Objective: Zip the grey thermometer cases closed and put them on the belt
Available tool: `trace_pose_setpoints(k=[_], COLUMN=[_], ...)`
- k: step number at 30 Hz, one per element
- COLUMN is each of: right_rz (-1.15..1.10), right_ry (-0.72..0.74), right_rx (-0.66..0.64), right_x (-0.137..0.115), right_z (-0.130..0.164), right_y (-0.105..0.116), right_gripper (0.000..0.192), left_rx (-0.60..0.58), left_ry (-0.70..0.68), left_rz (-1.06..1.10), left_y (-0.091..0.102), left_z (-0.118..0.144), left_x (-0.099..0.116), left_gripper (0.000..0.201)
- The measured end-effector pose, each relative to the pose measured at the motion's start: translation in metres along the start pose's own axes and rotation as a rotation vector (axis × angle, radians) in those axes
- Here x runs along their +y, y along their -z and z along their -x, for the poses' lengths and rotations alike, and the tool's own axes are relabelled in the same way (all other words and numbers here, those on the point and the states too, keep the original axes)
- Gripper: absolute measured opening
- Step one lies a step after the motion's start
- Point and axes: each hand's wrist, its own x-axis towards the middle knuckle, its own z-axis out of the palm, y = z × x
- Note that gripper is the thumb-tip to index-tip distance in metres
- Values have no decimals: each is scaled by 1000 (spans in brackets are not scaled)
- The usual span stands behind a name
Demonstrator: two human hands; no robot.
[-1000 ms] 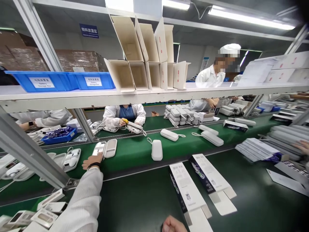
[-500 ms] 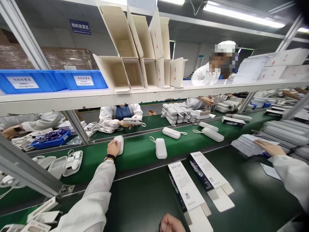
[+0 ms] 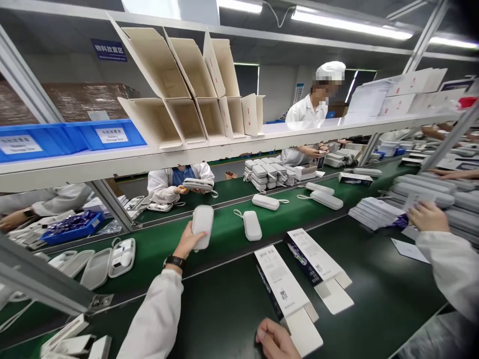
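Observation:
Lifted over the green conveyor, a pale grey zip case is in my left hand, whose thumb lies across its front. A dark band circles that wrist. My right hand is at the bottom edge with its fingers curled closed; nothing shows in it. Close beside it lies a white printed box with its end flaps out, and a second such box lies to the right. Another grey case with a wrist loop rests on the conveyor, right of the held one.
At right, a co-worker's hand is beside stacked white booklets and piled grey cases. An open case with a white device lies left. A shelf carrying cartons crosses above. Another person handles a case opposite.
My left hand has raised the grey case off the conveyor and moved it right, turning its broad face toward me. The co-worker's hand at right has drawn off the booklet stack.

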Motion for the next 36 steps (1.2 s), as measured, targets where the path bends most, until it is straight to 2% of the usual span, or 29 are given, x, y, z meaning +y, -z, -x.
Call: trace_pose_setpoints(k=[3, 5, 8, 11, 13, 15, 18, 21, 23, 26, 29, 32, 36], right_rz=[106, 227, 453, 639, 706, 775, 906, 994, 956, 720, 353, -36, -373], right_ry=[142, 253, 412, 548, 579, 616, 657, 633, 649, 646, 524, 350, 236], right_rx=[-23, 6, 138, 407, 526, 509, 392, 293, 167, -42, -202, -387, -549], right_x=[-25, -48, -84, -105, -110, -107, -100, -96, -98, -100, -95, -84, -70], right_z=[8, 12, 8, -7, -17, -23, -20, -10, -4, -1, -7, -16, -18], right_y=[3, 4, 0, -10, -16, -20, -21, -12, 0, 24, 39, 34, 4], right_gripper=[48, 40, 32, 32, 33, 27, 21, 17, 15, 18, 28, 41, 46], left_rx=[-31, -53, -70, -104, -94, -79, -86, -101, -113, -163, -236, -258, -336], left_ry=[-168, -419, -622, -695, -706, -702, -691, -674, -655, -598, -458, -255, -115], left_rz=[-141, -488, -882, -1080, -1154, -1195, -1208, -1151, -1047, -776, -387, -57, 160], left_y=[10, 13, 8, -5, -12, -15, -17, -17, -17, -11, 1, 12, 13], left_z=[63, 105, 153, 184, 196, 205, 213, 218, 220, 225, 232, 244, 260], left_x=[26, 45, 68, 83, 88, 91, 90, 79, 67, 51, 46, 48, 41], left_gripper=[56, 50, 55, 56, 52, 47, 46, 50, 56, 61, 57, 54, 58])
